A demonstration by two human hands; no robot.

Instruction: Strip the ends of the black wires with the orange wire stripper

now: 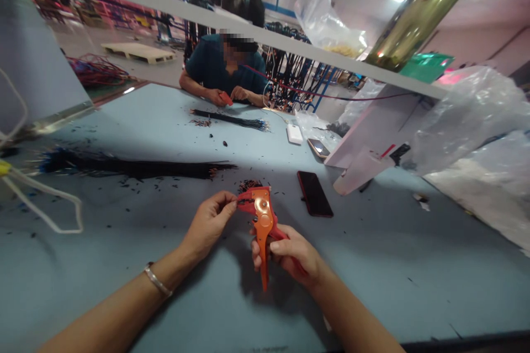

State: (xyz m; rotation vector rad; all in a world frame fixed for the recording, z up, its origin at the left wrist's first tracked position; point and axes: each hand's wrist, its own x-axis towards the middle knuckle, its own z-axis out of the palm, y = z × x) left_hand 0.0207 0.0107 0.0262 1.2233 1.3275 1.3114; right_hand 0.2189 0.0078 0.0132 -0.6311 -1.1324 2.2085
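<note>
My right hand (296, 253) is wrapped round the handles of an orange and red wire stripper (262, 215), whose jaws point up and to the left. At the mouth of those jaws, my left hand (213, 220) is closed in a pinch; what its fingertips hold is too small and hidden to make out. Small dark and copper-coloured scraps (249, 183) lie just behind the tool's head. A long bundle of black wires (141, 168) stretches across the table to the left, beyond my left hand.
Across the table (165, 287), a person (226, 69) holds a red tool beside a second black wire bundle (232, 118). A dark phone (314, 193), another phone (318, 148), a white box (294, 134) and a tilted cup (360, 171) lie to the right. A white cord loop (53, 226) hangs at left.
</note>
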